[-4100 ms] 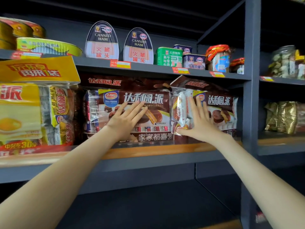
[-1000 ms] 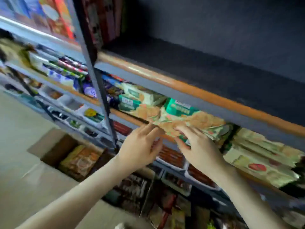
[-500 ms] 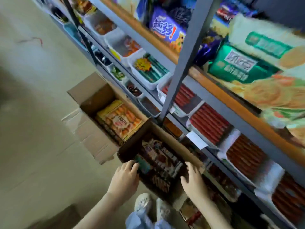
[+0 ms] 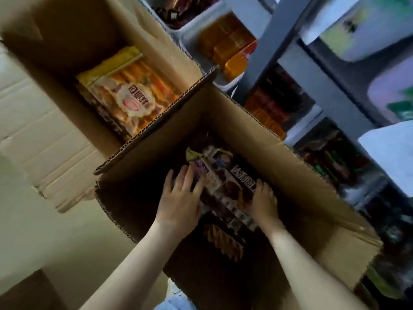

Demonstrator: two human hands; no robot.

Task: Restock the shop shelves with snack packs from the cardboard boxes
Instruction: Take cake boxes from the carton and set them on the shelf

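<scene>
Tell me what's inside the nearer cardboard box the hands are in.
Inside the nearer open cardboard box lies a dark brown snack pack, with the left hand and right hand at its sides. More dark packs lie beneath; the box bottom is covered.

1. This is a shop.
2. A tall grey metal shelf rack (image 4: 288, 41) stands on the right, with many rows.
3. White trays (image 4: 223, 30) on the rows are full of orange and red snack packs.
4. White paper tags (image 4: 386, 153) hang on the shelf edges.
5. Two open cardboard boxes (image 4: 279, 135) sit on the floor beside the rack, full of wrapped snacks.
</scene>
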